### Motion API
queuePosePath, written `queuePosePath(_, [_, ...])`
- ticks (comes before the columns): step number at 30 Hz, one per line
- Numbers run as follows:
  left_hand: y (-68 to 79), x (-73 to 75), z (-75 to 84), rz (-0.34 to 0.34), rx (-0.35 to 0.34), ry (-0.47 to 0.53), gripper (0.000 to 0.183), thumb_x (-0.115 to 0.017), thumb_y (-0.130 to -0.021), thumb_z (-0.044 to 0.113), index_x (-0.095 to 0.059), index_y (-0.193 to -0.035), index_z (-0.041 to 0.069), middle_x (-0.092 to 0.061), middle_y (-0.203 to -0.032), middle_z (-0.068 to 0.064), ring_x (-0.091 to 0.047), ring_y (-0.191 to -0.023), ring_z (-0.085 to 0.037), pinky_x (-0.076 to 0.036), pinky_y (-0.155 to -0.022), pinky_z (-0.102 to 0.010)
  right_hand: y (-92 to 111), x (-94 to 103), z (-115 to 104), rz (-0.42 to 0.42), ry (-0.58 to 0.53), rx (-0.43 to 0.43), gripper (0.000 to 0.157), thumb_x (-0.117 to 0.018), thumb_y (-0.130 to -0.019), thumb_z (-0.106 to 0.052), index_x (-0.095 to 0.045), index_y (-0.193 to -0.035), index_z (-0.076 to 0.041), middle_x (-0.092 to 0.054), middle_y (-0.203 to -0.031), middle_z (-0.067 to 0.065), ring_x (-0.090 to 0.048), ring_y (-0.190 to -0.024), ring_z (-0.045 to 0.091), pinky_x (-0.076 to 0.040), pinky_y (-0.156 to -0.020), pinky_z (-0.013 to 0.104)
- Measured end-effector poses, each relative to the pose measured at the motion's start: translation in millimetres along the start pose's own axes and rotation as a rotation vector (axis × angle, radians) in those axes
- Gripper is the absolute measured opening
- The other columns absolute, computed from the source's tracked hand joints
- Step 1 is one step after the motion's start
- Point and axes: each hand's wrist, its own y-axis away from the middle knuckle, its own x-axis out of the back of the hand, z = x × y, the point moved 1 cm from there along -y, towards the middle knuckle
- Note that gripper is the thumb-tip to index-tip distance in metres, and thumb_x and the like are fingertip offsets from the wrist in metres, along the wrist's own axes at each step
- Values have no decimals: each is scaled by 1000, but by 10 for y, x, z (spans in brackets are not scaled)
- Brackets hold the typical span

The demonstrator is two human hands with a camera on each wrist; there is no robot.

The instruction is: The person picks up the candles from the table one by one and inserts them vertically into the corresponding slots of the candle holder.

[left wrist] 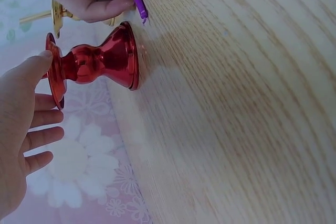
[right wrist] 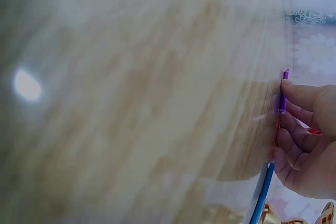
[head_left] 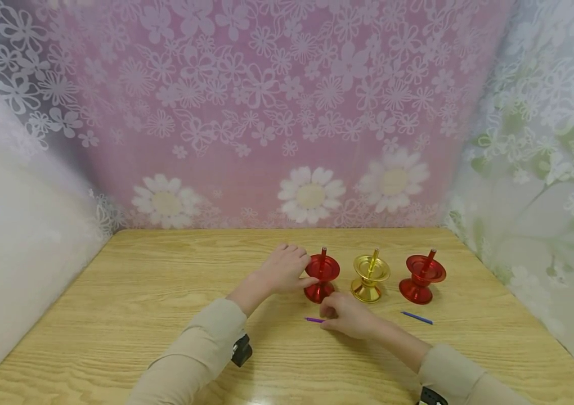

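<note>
My left hand (head_left: 285,269) is at the left side of a shiny red candle holder (left wrist: 97,61), which stands upright on the table. In the left wrist view its thumb lies against the dish rim, with the index finger partly hidden behind the dish and the other fingers spread. In front of that holder, my right hand (head_left: 349,316) pinches a thin purple candle (head_left: 314,320) between thumb and finger, low at the tabletop. The candle's other end is hidden by the fingers in the head view.
A gold candle holder (head_left: 368,281) and a second red one (head_left: 418,284) stand to the right, in a row with the first. A thin blue candle (head_left: 417,318) lies before them on the wooden table (head_left: 165,326). Flowered cloth (head_left: 307,129) hangs behind.
</note>
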Motion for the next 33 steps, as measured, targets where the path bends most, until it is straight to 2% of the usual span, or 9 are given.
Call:
queuePosePath(6, [-8, -10, -5, -19, 6, 18, 45, -49, -91, 54, -63, -106, 14, -61, -102, 1, -55, -98, -18, -39, -88, -34, -12, 0, -24, 0, 24, -13, 12, -73, -80, -15, -62, -75, -15, -53, -74, -10, -46, -69, 4, -41, -65, 23])
queuePosePath(13, [-15, -33, -12, -20, 7, 33, 44, -50, -91, 54, -62, -104, 15, -61, -100, 2, -54, -97, -17, -40, -87, -33, -19, 1, -20, 2, 21, 12, 12, -71, -81, -12, -63, -73, -12, -52, -74, -8, -45, -67, 3, -41, -62, 22])
queuePosePath(22, [-21, -47, -13, -13, 10, 36, 39, -51, -90, 53, -62, -96, 16, -60, -96, 3, -54, -92, -16, -39, -81, -30, -11, 95, 8, -11, -90, -7, 8, -68, -84, -11, -63, -77, -10, -58, -70, -10, -44, -66, -1, -41, -60, 20])
queuePosePath(26, [-22, -43, -13, -13, 10, 37, 39, -51, -90, 53, -62, -95, 16, -60, -96, 2, -54, -92, -16, -39, -80, -30, -6, 176, -4, -30, -134, -37, 4, -66, -85, -12, -68, -83, -8, -61, -75, -8, -48, -71, 1, -43, -63, 21])
queuePosePath(33, [-26, -30, -7, -17, -2, 17, 41, -51, -90, 53, -62, -97, 15, -61, -97, 2, -54, -93, -16, -39, -79, -30, 24, 284, 7, -43, -159, -24, 12, -64, -87, -11, -71, -94, -4, -66, -91, 1, -54, -81, 7, -45, -68, 23])
